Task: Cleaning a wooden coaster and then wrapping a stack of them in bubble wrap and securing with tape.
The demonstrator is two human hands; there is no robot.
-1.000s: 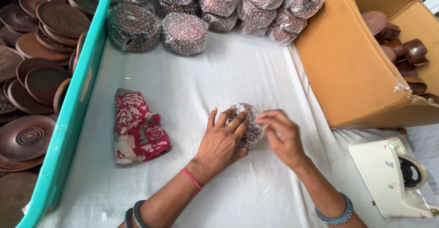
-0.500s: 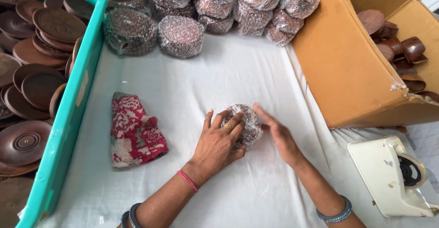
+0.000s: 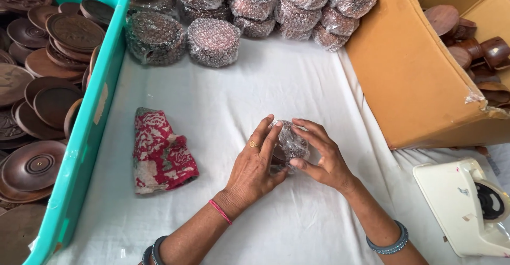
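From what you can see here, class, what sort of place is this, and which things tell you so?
Probably a handicraft packing table: both hands press a bubble-wrapped round item, similar wrapped bundles are piled behind, a teal plastic crate holds carved brown wooden plates, and a white tape dispenser stands by.

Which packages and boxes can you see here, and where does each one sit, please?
Small bundle: bubble-wrapped, brown inside, between left hand and right hand.
Wrapped bundles: round, clear bubble wrap over brown, piled at the far edge.
Cardboard box: tan, right, open.
Crate: teal, left.
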